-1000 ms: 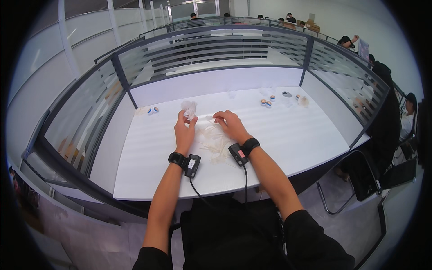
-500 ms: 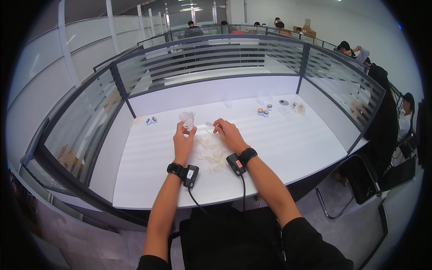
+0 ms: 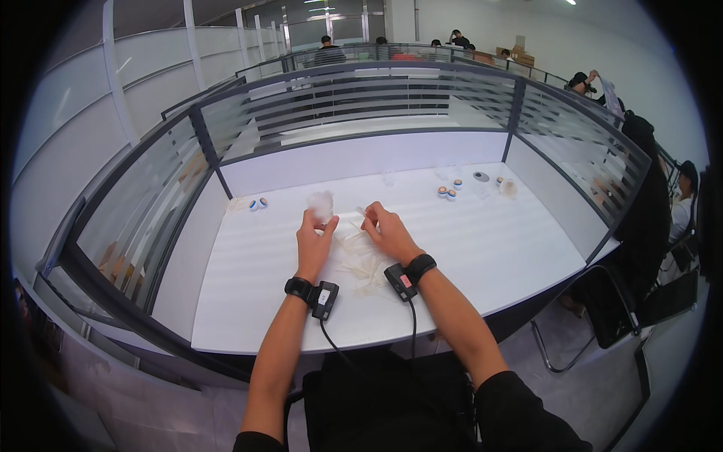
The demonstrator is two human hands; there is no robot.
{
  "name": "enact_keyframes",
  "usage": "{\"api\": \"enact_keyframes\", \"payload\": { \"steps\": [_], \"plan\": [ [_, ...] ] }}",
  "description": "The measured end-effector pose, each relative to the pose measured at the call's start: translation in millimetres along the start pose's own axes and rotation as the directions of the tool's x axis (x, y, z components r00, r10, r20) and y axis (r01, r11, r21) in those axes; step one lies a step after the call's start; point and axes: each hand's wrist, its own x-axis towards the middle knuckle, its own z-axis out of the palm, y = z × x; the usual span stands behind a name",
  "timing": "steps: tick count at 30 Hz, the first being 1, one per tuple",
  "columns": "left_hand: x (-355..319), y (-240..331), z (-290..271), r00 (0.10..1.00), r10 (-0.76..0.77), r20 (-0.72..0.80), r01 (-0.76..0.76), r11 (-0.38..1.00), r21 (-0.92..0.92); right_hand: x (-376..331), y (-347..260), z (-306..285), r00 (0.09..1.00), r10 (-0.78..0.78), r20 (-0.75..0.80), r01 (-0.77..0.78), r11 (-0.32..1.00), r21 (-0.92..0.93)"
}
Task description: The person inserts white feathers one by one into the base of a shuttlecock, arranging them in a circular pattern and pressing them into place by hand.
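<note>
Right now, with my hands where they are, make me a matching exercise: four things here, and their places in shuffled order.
Things
1. Translucent bundle
2. Pale strips
3. Three clustered round pieces
4. Pair of round pieces

Places
A. Back left of the desk
B. In the left hand
C. Back right of the desk
D. Middle of the desk

Pairs: 1-B, 2-D, 3-C, 4-A

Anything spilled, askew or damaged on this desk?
The loose pale strips look untidy: they lie scattered and overlapping at various angles on the white desk, beside the right hand. Nothing looks clearly damaged.
</note>
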Motion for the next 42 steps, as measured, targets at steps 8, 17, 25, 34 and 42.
{"api": "enact_keyframes", "payload": {
  "steps": [8, 17, 25, 34, 42],
  "plan": [
    [3.3, -0.8, -2.0, 1.0, 0.026, 0.011, -0.026, 0.999, 0.031, 2.1, -4.3, -0.7, 1.0, -0.028, 0.007, 0.027, 0.999, 0.035],
    [-0.9, 7.0, -2.0, 0.999, 0.021, 0.042, -0.021, 1.0, 0.006, 0.3, -6.3, -1.3, 1.0, -0.008, -0.006, 0.008, 0.998, 0.055],
    [-2.6, 13.1, -1.4, 0.998, 0.03, 0.05, -0.03, 1.0, 0.002, -0.2, -9.7, 0.3, 0.999, -0.022, -0.034, 0.025, 0.996, 0.086],
    [-0.2, 17.0, -3.6, 0.998, 0.031, 0.063, -0.032, 0.999, 0.021, 2.5, -17.1, 7.5, 0.998, -0.028, -0.063, 0.033, 0.996, 0.08],
    [-5.7, 13.9, -5.7, 0.995, 0.076, 0.066, -0.077, 0.997, 0.026, -0.7, -22.7, 21.5, 0.997, 0.033, -0.073, -0.003, 0.929, 0.371]
  ]
}}
